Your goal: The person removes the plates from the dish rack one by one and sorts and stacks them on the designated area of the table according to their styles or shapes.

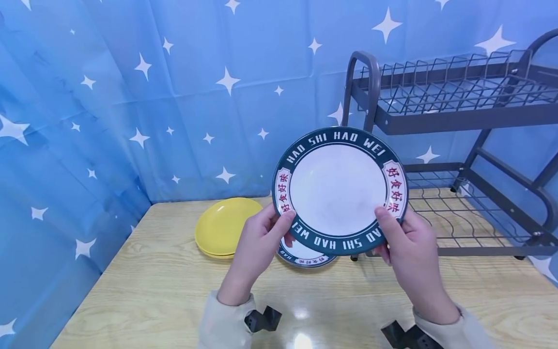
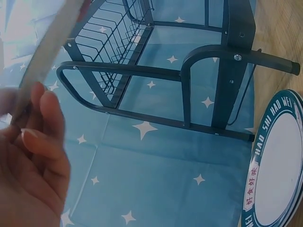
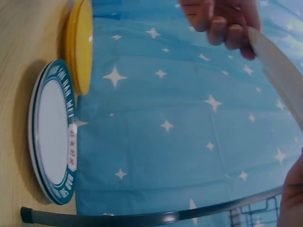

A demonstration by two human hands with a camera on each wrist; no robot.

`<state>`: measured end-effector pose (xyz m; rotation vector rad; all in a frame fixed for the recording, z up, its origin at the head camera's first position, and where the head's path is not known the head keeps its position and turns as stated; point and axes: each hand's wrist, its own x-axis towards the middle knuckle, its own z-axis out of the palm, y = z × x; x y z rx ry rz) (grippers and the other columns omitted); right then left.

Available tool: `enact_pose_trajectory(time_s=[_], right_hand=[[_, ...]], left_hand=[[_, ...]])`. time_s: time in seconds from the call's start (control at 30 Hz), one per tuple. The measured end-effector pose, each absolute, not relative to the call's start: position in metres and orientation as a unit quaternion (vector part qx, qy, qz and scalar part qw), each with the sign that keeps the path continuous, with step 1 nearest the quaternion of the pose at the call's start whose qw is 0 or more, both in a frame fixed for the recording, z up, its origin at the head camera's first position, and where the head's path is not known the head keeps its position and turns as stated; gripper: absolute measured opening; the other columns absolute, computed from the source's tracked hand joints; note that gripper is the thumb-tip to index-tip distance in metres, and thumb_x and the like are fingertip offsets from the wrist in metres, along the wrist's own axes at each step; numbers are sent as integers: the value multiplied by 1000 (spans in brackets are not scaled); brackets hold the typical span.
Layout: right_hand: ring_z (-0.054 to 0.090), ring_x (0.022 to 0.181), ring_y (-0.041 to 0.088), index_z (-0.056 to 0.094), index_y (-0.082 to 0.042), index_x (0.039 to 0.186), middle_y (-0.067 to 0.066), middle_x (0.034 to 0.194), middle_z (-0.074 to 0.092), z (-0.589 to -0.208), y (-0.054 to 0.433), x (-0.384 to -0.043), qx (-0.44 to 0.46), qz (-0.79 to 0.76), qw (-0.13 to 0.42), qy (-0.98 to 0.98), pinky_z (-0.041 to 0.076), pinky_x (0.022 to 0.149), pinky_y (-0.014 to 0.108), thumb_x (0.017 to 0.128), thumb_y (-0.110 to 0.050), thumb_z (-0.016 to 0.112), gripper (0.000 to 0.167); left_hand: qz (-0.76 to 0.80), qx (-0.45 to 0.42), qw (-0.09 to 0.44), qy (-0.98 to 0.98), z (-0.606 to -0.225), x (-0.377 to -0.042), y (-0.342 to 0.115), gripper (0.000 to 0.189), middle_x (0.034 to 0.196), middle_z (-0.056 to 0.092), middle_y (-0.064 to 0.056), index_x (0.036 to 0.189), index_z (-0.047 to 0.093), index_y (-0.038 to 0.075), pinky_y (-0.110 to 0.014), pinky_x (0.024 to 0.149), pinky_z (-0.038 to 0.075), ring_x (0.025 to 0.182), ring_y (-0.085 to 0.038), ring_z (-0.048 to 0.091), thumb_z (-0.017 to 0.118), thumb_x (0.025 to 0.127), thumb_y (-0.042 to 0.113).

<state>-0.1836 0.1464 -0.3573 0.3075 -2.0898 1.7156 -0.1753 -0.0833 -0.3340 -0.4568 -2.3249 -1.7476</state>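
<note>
A round white plate (image 1: 339, 189) with a dark green lettered rim is raised above the table, its face tilted toward the head camera. My left hand (image 1: 260, 247) grips its lower left edge, thumb on the front. On the lower right edge my right hand (image 1: 411, 257) does the same. Both wrist views show the held plate (image 2: 49, 52) nearly edge-on. Below and behind it, more plates of the same pattern (image 3: 53, 132) lie on the table, partly hidden in the head view. Yellow plates (image 1: 226, 225) are stacked to their left.
A dark grey two-tier dish rack (image 1: 436, 123) with wire shelves stands at the right, its upper tier slotted. The wooden table (image 1: 144, 291) meets a blue star-patterned curtain (image 1: 196, 106) at the back and left.
</note>
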Motion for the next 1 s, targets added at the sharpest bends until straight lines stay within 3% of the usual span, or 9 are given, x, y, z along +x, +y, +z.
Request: enact_pose_trajectory(time_s=[0.2, 0.33, 0.6, 0.8, 1.0], right_hand=[[44, 40, 19, 52, -6, 109, 10, 64, 57, -363, 143, -186, 114, 619, 183, -755, 38, 35, 29, 93, -30, 44, 30], [45, 43, 19, 48, -9, 114, 9, 70, 60, -365, 141, -188, 119, 621, 161, -757, 40, 38, 29, 91, -30, 50, 30], [48, 48, 22, 36, -19, 130, 10, 77, 62, -366, 136, -192, 137, 648, 122, -739, 42, 40, 30, 85, -23, 61, 52], [49, 52, 23, 25, -30, 138, 10, 73, 58, -371, 133, -197, 116, 654, 101, -741, 44, 43, 31, 85, -29, 60, 64], [52, 61, 25, 21, -33, 139, 10, 80, 58, -378, 133, -204, 95, 641, 74, -758, 47, 53, 29, 84, -37, 59, 67]], left_hand=[[-592, -128, 91, -791, -336, -179, -84, 21, 74, 58, -3, 108, 57, 13, -32, 63, 50, 63, -19, 55, 52, 91, 25], [-602, -113, 87, -786, -340, -184, -86, 24, 74, 57, -5, 110, 56, 14, -30, 59, 49, 62, -20, 54, 52, 91, 27], [-640, -96, 94, -756, -370, -206, -90, 35, 72, 55, -10, 110, 55, 19, -25, 52, 45, 57, -23, 53, 51, 87, 45], [-658, -76, 114, -740, -390, -216, -86, 39, 69, 53, -11, 109, 55, 20, -28, 54, 46, 57, -24, 52, 48, 86, 51], [-653, -67, 126, -744, -403, -222, -84, 41, 67, 52, -10, 108, 56, 20, -32, 55, 46, 55, -23, 50, 45, 87, 53]])
